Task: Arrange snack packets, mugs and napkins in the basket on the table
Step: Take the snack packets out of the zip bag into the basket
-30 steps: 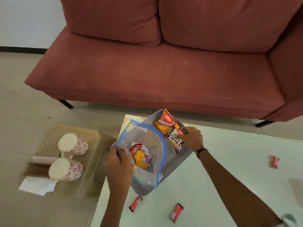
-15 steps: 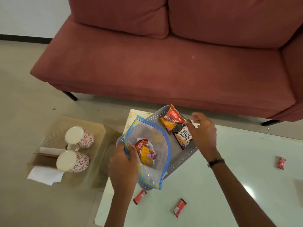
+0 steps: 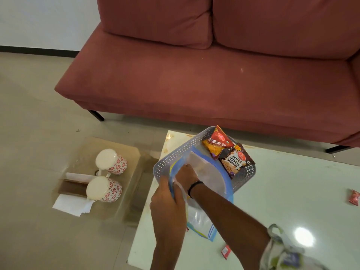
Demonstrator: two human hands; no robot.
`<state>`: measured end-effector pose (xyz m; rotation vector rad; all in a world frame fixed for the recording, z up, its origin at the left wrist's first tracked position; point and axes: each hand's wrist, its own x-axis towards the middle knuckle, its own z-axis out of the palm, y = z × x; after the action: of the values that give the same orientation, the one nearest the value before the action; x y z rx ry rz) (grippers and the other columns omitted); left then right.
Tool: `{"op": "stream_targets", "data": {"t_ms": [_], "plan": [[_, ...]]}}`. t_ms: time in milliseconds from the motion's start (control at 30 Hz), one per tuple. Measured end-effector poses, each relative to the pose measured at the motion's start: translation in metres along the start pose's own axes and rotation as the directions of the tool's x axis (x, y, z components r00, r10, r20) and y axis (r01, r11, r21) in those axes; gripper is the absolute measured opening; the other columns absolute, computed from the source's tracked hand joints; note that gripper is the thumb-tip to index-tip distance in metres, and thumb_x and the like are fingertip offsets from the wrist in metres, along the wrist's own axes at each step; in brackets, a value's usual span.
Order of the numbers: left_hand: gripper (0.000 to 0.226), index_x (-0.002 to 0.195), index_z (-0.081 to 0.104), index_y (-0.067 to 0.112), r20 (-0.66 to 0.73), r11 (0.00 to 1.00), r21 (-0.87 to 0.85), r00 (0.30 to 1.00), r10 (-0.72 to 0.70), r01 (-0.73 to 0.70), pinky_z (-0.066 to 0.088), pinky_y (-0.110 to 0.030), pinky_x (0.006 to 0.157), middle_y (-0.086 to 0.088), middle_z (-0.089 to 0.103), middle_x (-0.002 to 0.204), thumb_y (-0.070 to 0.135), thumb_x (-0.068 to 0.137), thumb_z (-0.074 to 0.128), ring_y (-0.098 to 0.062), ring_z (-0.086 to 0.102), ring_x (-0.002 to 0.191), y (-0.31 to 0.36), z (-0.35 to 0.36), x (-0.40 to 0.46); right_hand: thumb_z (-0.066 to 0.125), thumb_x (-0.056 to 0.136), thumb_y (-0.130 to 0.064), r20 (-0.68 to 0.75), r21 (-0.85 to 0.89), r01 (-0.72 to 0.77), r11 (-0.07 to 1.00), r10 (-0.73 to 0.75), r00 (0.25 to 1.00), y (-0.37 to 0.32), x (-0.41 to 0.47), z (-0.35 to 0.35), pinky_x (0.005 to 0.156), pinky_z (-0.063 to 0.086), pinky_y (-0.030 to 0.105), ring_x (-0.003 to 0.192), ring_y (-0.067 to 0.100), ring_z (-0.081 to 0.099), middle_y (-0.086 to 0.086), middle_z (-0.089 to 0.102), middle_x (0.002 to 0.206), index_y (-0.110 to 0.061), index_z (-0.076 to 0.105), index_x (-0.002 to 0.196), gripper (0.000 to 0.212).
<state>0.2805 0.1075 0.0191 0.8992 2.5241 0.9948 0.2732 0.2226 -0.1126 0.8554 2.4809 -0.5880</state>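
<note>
A grey perforated basket (image 3: 176, 153) sits at the near-left corner of the white table (image 3: 282, 193). Two snack packets lean in its far end: a red bhujia packet (image 3: 217, 142) and a dark salted peanuts packet (image 3: 236, 159). Over the basket I hold a clear zip bag with a blue rim (image 3: 214, 173). My left hand (image 3: 167, 203) grips the bag's mouth edge. My right hand (image 3: 186, 175) is pushed inside the bag, its fingers hidden. Two white mugs with red flowers (image 3: 111, 161) (image 3: 104, 189) and white napkins (image 3: 72, 205) lie on the floor to the left.
A red sofa (image 3: 194, 78) stands behind the table. The mugs rest on a cardboard piece under clear plastic (image 3: 124, 193). Small red sachets lie on the table at the right edge (image 3: 354, 197) and near my right forearm (image 3: 226, 251).
My right hand left the peanuts packet, swung left and went into the zip bag. The snack packet seen inside the bag is now hidden by my hand. The view shifted left.
</note>
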Motion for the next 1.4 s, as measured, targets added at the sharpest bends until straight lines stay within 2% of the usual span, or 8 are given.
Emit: {"op": "stream_targets", "data": {"t_ms": [100,200,567,700,933,1100,1200,1400], "plan": [[0.02,0.108,0.058,0.01,-0.004,1.0,-0.013,1.0,0.019,-0.019,0.035,-0.01,0.051,0.014,0.041,0.059,0.017,0.093,0.047,-0.002,0.043,0.053,-0.004,-0.004,0.0,0.035,0.098,-0.012,-0.022,0.101,-0.177,0.979,0.18,0.983,0.003,0.015,0.022,0.098,0.034,0.038,0.097,0.022,0.041,0.013,0.044,0.083,-0.017,0.05,0.105,0.018],[0.02,0.104,0.06,0.005,-0.033,1.0,-0.023,0.999,-0.014,0.014,0.037,0.0,0.059,0.008,0.046,0.066,0.016,0.094,0.047,0.002,0.041,0.054,-0.006,-0.006,0.002,0.043,0.095,-0.02,0.011,-0.075,-0.24,0.968,0.242,0.97,0.005,0.007,0.023,0.103,0.031,0.038,0.122,0.026,0.045,0.005,0.057,0.121,-0.017,0.054,0.119,0.026],[0.016,0.1,0.057,0.011,-0.009,0.999,-0.028,0.999,-0.038,0.037,0.036,-0.006,0.051,0.002,0.057,0.081,0.021,0.094,0.046,-0.011,0.048,0.067,-0.007,0.0,-0.001,0.036,0.097,-0.019,0.18,-0.158,-0.363,0.918,0.388,0.904,0.022,-0.018,0.04,0.094,0.043,0.036,0.123,0.028,0.051,0.008,0.053,0.136,-0.011,0.051,0.132,0.039],[0.016,0.102,0.058,0.009,0.004,0.998,-0.046,1.0,-0.031,0.031,0.036,-0.005,0.054,0.0,0.058,0.083,0.018,0.093,0.048,-0.014,0.048,0.071,-0.007,0.004,-0.005,0.048,0.09,-0.022,0.402,0.082,-0.506,0.859,0.436,0.805,0.021,-0.025,0.039,0.093,0.048,0.047,0.124,0.037,0.048,0.012,0.049,0.138,-0.01,0.047,0.134,0.045],[0.015,0.1,0.056,0.008,0.022,0.999,-0.045,1.0,-0.023,0.024,0.039,-0.002,0.057,0.001,0.055,0.082,0.019,0.094,0.048,-0.013,0.046,0.069,-0.005,0.008,-0.008,0.044,0.097,-0.032,0.414,0.288,-0.455,0.843,0.319,0.853,0.033,-0.031,0.048,0.105,0.035,0.037,0.129,0.032,0.043,0.015,0.044,0.144,-0.008,0.04,0.139,0.049],[0.018,0.101,0.056,0.009,0.051,0.998,-0.04,0.998,-0.039,0.041,0.032,-0.013,0.053,-0.005,0.063,0.09,0.023,0.094,0.048,-0.012,0.047,0.072,-0.005,0.011,-0.011,0.04,0.099,-0.028,0.432,0.47,-0.486,0.737,0.288,0.855,0.04,-0.034,0.054,0.09,0.04,0.035,0.119,0.032,0.048,0.017,0.044,0.143,-0.002,0.039,0.138,0.047],[0.016,0.101,0.056,0.009,0.046,0.999,-0.031,0.999,-0.026,0.028,0.032,-0.013,0.055,-0.006,0.064,0.09,0.021,0.094,0.047,-0.012,0.047,0.072,-0.007,0.012,-0.013,0.048,0.095,-0.011,0.417,0.581,-0.499,0.643,0.291,0.861,0.044,-0.038,0.05,0.063,0.046,0.03,0.095,0.031,0.056,0.025,0.055,0.131,0.007,0.049,0.128,0.038],[0.018,0.101,0.057,0.007,0.017,1.0,-0.016,1.0,-0.021,0.021,0.035,-0.01,0.051,-0.005,0.062,0.084,0.019,0.095,0.046,-0.013,0.046,0.069,-0.009,0.013,-0.012,0.07,0.08,-0.019,0.385,0.698,-0.498,0.514,0.317,0.867,0.051,-0.042,0.038,0.075,0.045,0.029,0.122,0.033,0.053,0.02,0.057,0.13,0.002,0.056,0.123,0.049]]}}
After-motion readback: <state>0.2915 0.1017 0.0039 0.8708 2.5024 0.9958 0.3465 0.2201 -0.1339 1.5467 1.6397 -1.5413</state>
